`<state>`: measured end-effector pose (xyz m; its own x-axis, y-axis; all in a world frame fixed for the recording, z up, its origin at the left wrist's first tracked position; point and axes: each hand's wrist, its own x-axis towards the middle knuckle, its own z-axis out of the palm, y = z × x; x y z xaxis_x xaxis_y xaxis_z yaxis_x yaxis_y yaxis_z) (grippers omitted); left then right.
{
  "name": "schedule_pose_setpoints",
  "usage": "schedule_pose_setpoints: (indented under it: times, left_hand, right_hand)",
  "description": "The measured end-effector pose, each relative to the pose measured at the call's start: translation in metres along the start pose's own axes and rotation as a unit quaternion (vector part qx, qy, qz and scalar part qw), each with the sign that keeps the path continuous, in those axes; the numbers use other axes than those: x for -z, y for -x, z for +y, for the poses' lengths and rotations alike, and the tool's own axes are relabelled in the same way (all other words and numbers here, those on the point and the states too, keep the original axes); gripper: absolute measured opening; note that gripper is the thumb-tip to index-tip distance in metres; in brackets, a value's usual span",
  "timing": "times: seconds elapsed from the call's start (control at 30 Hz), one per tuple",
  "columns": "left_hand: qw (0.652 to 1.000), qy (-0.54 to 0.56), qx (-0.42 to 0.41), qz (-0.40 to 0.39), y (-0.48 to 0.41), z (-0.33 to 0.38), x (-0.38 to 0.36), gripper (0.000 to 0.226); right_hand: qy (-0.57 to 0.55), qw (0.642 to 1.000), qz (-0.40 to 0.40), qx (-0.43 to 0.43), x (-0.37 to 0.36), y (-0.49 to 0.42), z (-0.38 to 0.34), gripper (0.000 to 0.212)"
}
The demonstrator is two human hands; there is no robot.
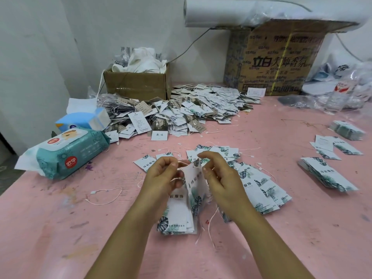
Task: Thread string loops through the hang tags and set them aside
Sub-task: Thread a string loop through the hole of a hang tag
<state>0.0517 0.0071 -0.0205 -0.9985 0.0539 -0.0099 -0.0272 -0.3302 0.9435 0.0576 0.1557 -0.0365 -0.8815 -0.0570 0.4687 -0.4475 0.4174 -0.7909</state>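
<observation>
Over the middle of the pink table, my left hand and my right hand hold a white hang tag with green leaf print between them. My left fingers pinch a thin pale string at the tag's top edge, while my right fingers pinch the tag's right side. Below the hands lies a small stack of like tags with string ends trailing. More leaf-print tags fan out to the right of my right hand. A loose string loop lies on the table to the left.
A large heap of strung tags fills the back. Behind it stand a small cardboard box and a big printed carton. Wet-wipe packs sit at the left. Tag stacks lie at the right, plastic bags beyond.
</observation>
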Motion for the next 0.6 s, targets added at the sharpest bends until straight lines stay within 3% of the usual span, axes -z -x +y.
schedule_pose_setpoints:
  times: [0.13, 0.33, 0.6]
  left_hand:
    - [0.991, 0.122, 0.042, 0.014, -0.002, 0.005, 0.002, 0.014]
    - [0.97, 0.231, 0.068, 0.033, -0.005, 0.007, 0.009, 0.016]
    - [0.984, 0.165, 0.028, 0.063, -0.006, 0.005, 0.013, 0.012]
  right_hand:
    - [-0.078, 0.995, 0.027, -0.05, 0.004, -0.002, 0.001, 0.032]
    - [-0.084, 0.988, 0.081, -0.101, 0.014, -0.007, 0.008, 0.027]
    - [-0.145, 0.972, 0.112, -0.146, 0.019, -0.009, 0.018, 0.027]
